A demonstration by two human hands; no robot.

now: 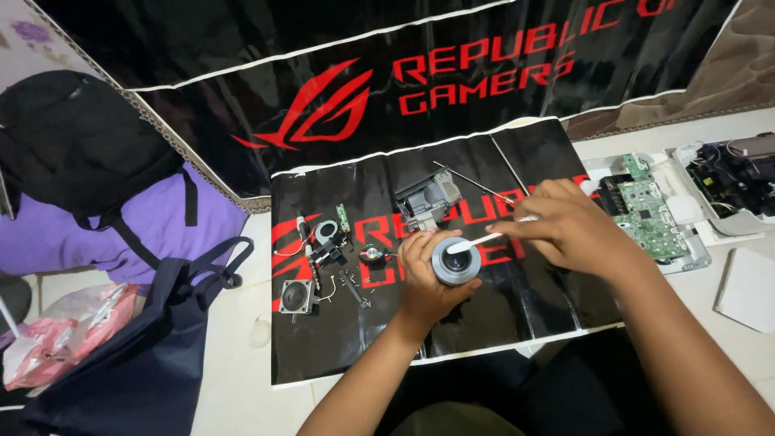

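My left hand [426, 278] grips a round grey lens barrel [456, 262] upright over the black mat [484, 323]. My right hand [565, 230] pinches a white swab [483, 240], tip at the glass. I judge cleaning is midway. Beyond lie a small speaker [295, 296], a grey housing [428, 199], a green circuit board [646, 211] and the opened white casing [726, 182], all unassembled.
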